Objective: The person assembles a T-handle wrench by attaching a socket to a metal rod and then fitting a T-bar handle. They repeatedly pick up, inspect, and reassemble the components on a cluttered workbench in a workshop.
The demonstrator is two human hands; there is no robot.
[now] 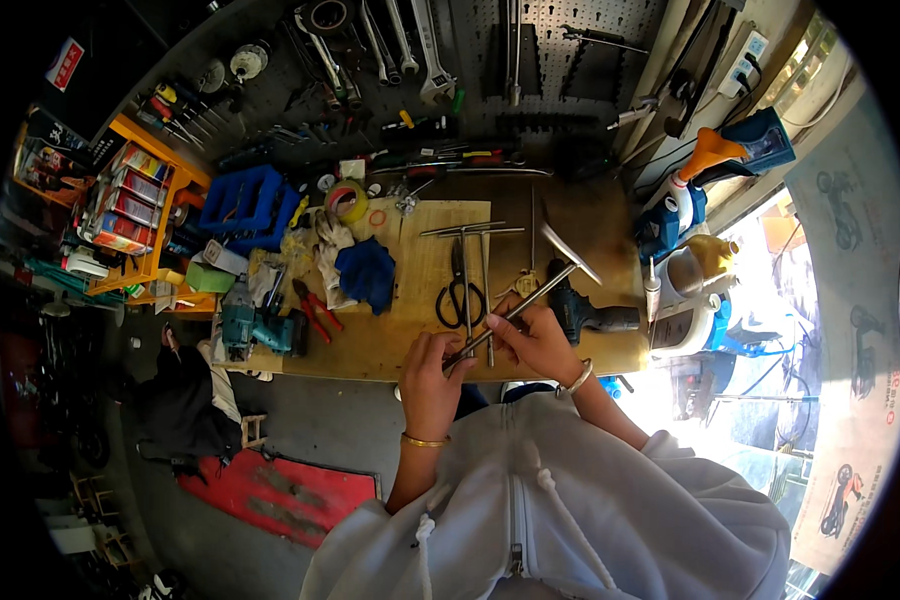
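Note:
A metal T-handle wrench (530, 298) slants up to the right over the bench's front edge, its crossbar at the upper right. My left hand (432, 372) is closed around the lower end of its shaft. Higher up, my right hand (538, 338) grips the same shaft between thumb and fingers. Beyond my hands, more T-handle wrenches (467, 262) lie on the bench, beside black-handled scissors (459, 297). A dark power drill (592, 316) rests just right of my right hand.
The wooden workbench (410, 330) holds red-handled pliers (317, 311), a blue cloth (366, 274), a teal power tool (253, 328), yellow tape (347, 202) and a blue bin (245, 208). Bottles (685, 325) stand at the right; tools hang on the pegboard (560, 20). A person (175, 390) is at the left.

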